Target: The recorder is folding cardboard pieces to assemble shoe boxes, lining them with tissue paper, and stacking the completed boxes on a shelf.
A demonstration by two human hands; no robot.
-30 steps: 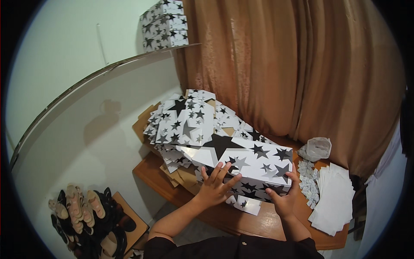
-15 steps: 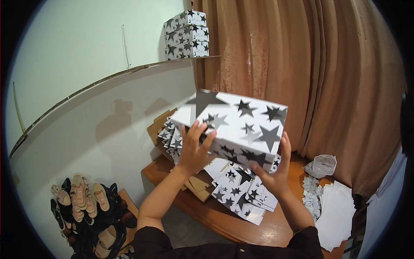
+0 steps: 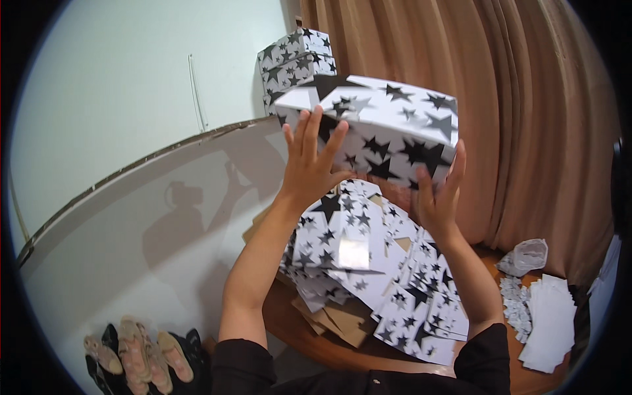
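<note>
Star-printed box (image 3: 368, 148), held raised between my two hands in front of the curtain (image 3: 526, 99), above a pile of flat star-printed sheets (image 3: 395, 263). My left hand (image 3: 308, 158) grasps its near side toward the left end, fingers spread up to the top edge; my right hand (image 3: 442, 197) grips the right end, thumb on the near side, the other fingers partly concealed round the corner. The box's far side and underside are out of sight. It also covers the lower right of the box stack (image 3: 289, 66) on the wall shelf (image 3: 138, 164), and my forearms mask parts of the pile. Lower left: shoes (image 3: 141, 355), cut off by the frame. Right: a plastic bag (image 3: 525, 257), contents indistinct, beside small crumpled pieces (image 3: 515, 306), too small to identify, and white sheets (image 3: 552, 322).
</note>
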